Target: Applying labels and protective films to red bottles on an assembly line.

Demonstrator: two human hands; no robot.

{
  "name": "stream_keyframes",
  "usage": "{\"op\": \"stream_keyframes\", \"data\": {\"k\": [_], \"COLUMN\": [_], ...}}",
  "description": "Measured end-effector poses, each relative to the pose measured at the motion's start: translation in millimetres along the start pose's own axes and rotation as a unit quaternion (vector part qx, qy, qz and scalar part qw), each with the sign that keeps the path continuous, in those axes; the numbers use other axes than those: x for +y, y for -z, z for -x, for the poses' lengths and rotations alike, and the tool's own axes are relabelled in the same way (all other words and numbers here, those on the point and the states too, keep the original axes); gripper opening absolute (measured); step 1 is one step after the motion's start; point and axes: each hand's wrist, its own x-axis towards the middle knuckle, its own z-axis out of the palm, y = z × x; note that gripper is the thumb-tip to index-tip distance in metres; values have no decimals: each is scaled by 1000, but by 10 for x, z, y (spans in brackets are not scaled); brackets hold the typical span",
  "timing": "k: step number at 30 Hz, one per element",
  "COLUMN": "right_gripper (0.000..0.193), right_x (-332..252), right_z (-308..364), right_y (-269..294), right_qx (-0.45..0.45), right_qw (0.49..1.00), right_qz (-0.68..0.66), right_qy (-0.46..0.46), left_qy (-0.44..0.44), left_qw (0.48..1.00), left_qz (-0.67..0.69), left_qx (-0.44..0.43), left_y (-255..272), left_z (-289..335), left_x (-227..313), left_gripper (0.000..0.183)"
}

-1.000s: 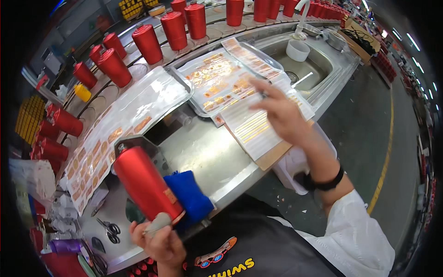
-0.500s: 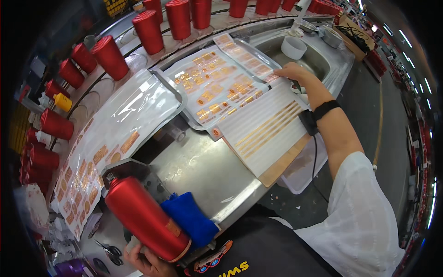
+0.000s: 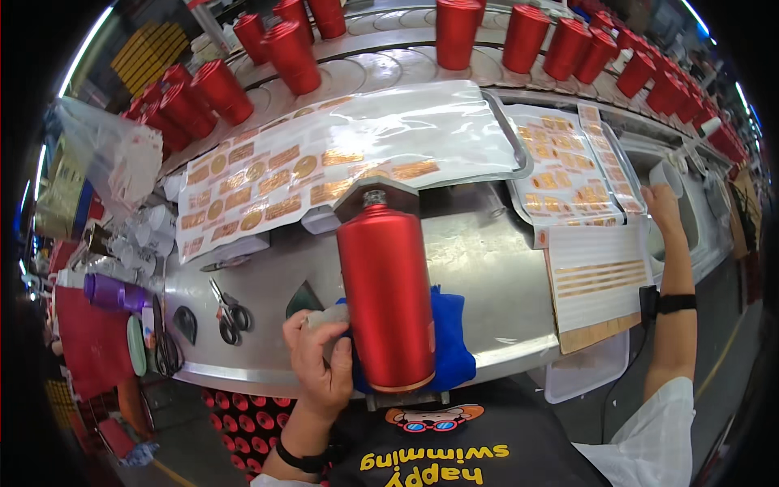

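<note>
A red metallic bottle [image 3: 385, 296] lies on a stand in front of me, its neck pointing away, with a blue cloth [image 3: 453, 337] under it. My left hand [image 3: 323, 365] is beside the bottle's left side, fingers curled around a small grey piece [image 3: 329, 316] whose kind I cannot make out. Far out to the right, my right hand [image 3: 665, 207] is at the edge of a narrow strip of gold decals [image 3: 608, 158], by the sink. Its fingers are bent and partly hidden, and anything in them is too small to tell.
Large sheets of gold decals [image 3: 268, 174] lie across the back, partly on metal trays [image 3: 519, 146]. Scissors [image 3: 231, 316] rest on the metal table at left. Red bottles [image 3: 292, 61] stand on a conveyor behind. A white foam sheet [image 3: 596, 256] with gold strips lies right; a sink [image 3: 690, 211] is beyond.
The view has swung left, so the bottle now appears upright and central. My left hand shows more fully beside it. My right hand stays near the decal strip and sink.
</note>
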Motion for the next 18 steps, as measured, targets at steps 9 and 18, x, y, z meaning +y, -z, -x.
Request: {"op": "stream_keyframes", "data": {"k": [9,18], "right_gripper": [30,29], "right_x": [-2787,-3223], "right_z": [297,340], "right_y": [813,834], "right_qx": [-60,-79], "right_qw": [798,813], "right_qz": [-226,-183], "right_qy": [555,547], "left_qy": [-66,157], "left_qw": [997,931], "left_qz": [-42,-295], "left_qx": [12,148], "left_y": [110,1747], "left_z": [-150,-960], "left_x": [-40,-1804], "left_gripper": [8,29]}}
